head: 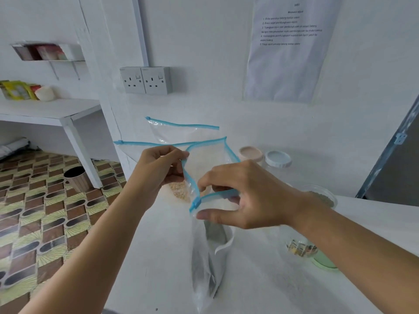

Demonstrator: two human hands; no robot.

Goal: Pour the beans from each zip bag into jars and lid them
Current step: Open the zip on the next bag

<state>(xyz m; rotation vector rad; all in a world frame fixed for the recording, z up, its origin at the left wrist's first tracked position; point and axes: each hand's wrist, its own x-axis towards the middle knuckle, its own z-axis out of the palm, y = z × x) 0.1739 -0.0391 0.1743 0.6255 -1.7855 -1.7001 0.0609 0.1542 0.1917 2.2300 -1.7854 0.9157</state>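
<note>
A clear zip bag (209,250) with a blue zipper strip hangs over the white counter (260,288), its mouth pulled open. My left hand (158,173) pinches the left side of the blue rim. My right hand (244,198) grips the right side near the slider (195,204). Pale beans (180,191) show through plastic below my left hand. Two more blue-zip bags (181,132) lean on the wall behind. A jar with a pink lid (251,153) and one with a white lid (278,158) stand at the back. A clear open jar (301,243) stands under my right forearm.
A double wall socket (146,80) and a taped instruction sheet (285,48) are on the wall ahead. A pale green lid (324,261) lies beside the open jar. To the left, past the counter edge, are a low white shelf (45,109), a bin (76,177) and patterned floor.
</note>
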